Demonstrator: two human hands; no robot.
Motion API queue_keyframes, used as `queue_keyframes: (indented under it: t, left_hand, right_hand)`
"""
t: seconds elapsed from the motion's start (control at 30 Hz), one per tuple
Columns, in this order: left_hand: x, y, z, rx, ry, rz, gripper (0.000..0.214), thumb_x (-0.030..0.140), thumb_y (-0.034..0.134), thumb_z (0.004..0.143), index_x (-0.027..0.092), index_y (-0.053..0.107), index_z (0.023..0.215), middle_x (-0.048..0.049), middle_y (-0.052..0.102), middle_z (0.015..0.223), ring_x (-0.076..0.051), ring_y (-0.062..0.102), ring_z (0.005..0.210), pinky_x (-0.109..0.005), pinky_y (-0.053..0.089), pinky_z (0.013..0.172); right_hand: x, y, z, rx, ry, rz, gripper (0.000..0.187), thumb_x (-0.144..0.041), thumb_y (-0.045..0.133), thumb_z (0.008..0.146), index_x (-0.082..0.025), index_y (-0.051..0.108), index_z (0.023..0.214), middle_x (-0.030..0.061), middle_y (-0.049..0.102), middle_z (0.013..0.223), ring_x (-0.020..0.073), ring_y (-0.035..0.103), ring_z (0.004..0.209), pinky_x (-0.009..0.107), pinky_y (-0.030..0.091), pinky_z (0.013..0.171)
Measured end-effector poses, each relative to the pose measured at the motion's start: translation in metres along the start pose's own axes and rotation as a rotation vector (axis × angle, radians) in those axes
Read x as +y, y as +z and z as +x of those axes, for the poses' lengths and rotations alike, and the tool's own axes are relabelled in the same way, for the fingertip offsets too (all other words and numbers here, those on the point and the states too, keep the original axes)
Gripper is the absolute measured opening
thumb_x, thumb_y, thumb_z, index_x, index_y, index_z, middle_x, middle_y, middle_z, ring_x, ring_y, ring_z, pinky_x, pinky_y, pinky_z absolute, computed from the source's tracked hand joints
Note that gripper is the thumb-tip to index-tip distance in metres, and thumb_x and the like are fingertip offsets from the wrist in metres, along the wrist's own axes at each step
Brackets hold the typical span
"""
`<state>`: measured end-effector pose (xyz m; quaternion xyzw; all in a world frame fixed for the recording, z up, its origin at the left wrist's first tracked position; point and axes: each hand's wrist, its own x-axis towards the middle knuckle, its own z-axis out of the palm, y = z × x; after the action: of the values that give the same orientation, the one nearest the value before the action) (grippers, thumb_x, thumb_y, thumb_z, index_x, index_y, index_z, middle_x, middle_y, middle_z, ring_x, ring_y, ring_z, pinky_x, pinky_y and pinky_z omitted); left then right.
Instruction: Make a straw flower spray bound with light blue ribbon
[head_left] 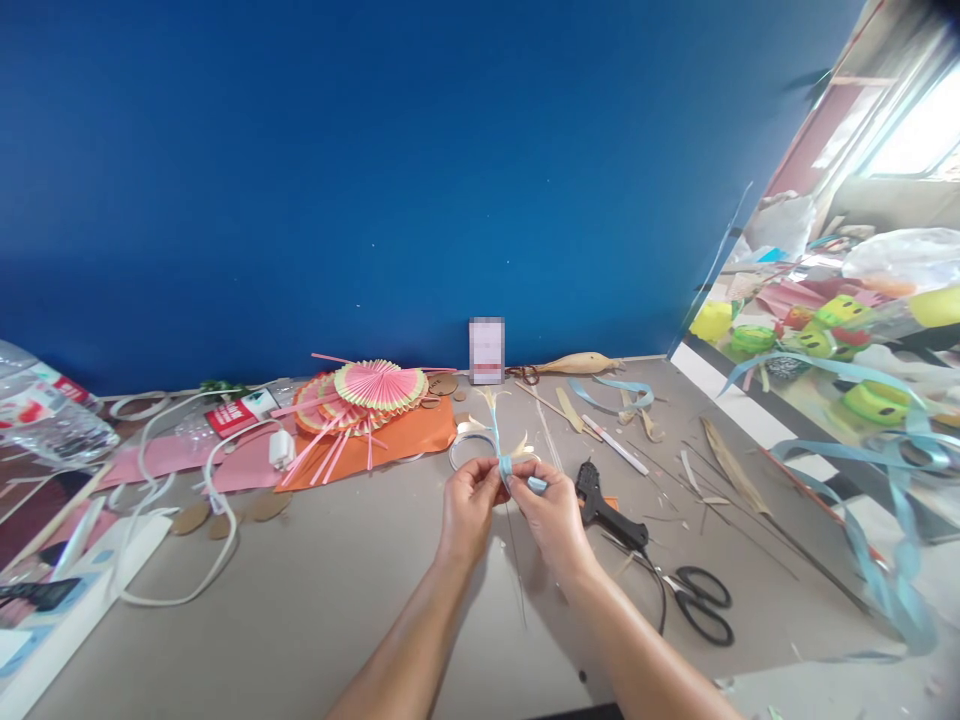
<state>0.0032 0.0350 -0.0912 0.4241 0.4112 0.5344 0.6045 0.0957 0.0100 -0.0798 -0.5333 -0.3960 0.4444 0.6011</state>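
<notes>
My left hand [471,505] is closed, its fingertips pinching a stem with pale, dried-looking petals [517,445] at its upper end. Light blue ribbon [505,467] wraps the stem between my hands. On the right side of the stem, my right hand [553,515] is also closed, pinching the ribbon, and a short bit of it shows by the fingers. Thin wire-like strands [521,590] hang below. A round, pale ring [469,448] lies behind the hands, partly covered. Just right of my right hand lies a black glue gun [619,522].
Black-handled scissors [703,603] lie at the right, near a white pen [616,446] and dried stalks [731,470]. Pink paper fans [381,387] rest on orange paper [442,428]. A white cable [221,500] and power strip [97,610] occupy the left. A blue panel [375,200] stands behind.
</notes>
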Motion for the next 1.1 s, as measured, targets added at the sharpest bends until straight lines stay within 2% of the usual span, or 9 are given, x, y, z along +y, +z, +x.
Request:
queue_keyframes:
  t: [0.13, 0.27, 0.47, 0.7, 0.87, 1.1]
  left_hand:
    - [0.0, -0.001, 0.002, -0.007, -0.009, -0.03, 0.023, 0.034, 0.062, 0.064, 0.013, 0.057, 0.072, 0.0006, 0.056, 0.06, -0.01, 0.053, 0.054, -0.024, 0.046, 0.057]
    - [-0.001, -0.002, 0.003, -0.029, -0.039, -0.078, 0.022, 0.033, 0.063, 0.063, 0.013, 0.056, 0.07, 0.0016, 0.056, 0.059, -0.008, 0.05, 0.051, -0.023, 0.045, 0.056]
    - [0.001, 0.0, 0.002, -0.083, -0.088, -0.166, 0.022, 0.031, 0.065, 0.062, 0.013, 0.055, 0.068, 0.0028, 0.053, 0.057, -0.007, 0.049, 0.047, -0.021, 0.042, 0.051]
    - [0.004, -0.001, 0.002, -0.175, -0.2, -0.36, 0.017, 0.024, 0.066, 0.062, 0.013, 0.054, 0.065, 0.0026, 0.055, 0.056, -0.006, 0.05, 0.047, -0.021, 0.043, 0.053]
    - [0.003, -0.003, 0.003, -0.179, -0.212, -0.406, 0.017, 0.022, 0.068, 0.061, 0.014, 0.055, 0.067, 0.0029, 0.056, 0.057, -0.005, 0.05, 0.045, -0.019, 0.043, 0.051]
    - [0.002, -0.005, 0.002, -0.221, -0.221, -0.449, 0.017, 0.022, 0.067, 0.062, 0.014, 0.055, 0.072, 0.0034, 0.056, 0.055, -0.004, 0.051, 0.046, -0.018, 0.045, 0.052]
  right_hand:
    - [0.001, -0.005, 0.002, 0.012, 0.025, -0.046, 0.015, -0.028, 0.061, 0.062, -0.014, 0.056, 0.064, -0.003, 0.05, 0.053, 0.0081, 0.04, 0.048, 0.021, 0.032, 0.049]
    - [-0.001, -0.009, 0.006, -0.001, 0.098, 0.002, 0.014, -0.025, 0.062, 0.06, -0.015, 0.052, 0.061, -0.0057, 0.045, 0.05, 0.0059, 0.034, 0.045, 0.02, 0.027, 0.045]
    - [-0.005, -0.012, 0.01, -0.059, 0.106, 0.062, 0.012, -0.02, 0.06, 0.059, -0.015, 0.05, 0.06, -0.0039, 0.05, 0.059, 0.0065, 0.039, 0.051, 0.019, 0.03, 0.048]
    - [-0.006, -0.01, 0.013, -0.091, 0.083, 0.103, 0.015, -0.023, 0.063, 0.059, -0.015, 0.05, 0.061, -0.0039, 0.051, 0.056, 0.0073, 0.044, 0.049, 0.021, 0.035, 0.05]
    - [-0.004, -0.009, 0.014, -0.107, 0.042, 0.14, 0.018, -0.025, 0.065, 0.061, -0.015, 0.051, 0.065, -0.0027, 0.052, 0.06, 0.0078, 0.048, 0.051, 0.021, 0.038, 0.052]
    - [-0.005, -0.006, 0.011, -0.132, 0.08, 0.198, 0.019, -0.026, 0.066, 0.061, -0.016, 0.051, 0.067, -0.0038, 0.052, 0.057, 0.006, 0.045, 0.045, 0.019, 0.035, 0.046]
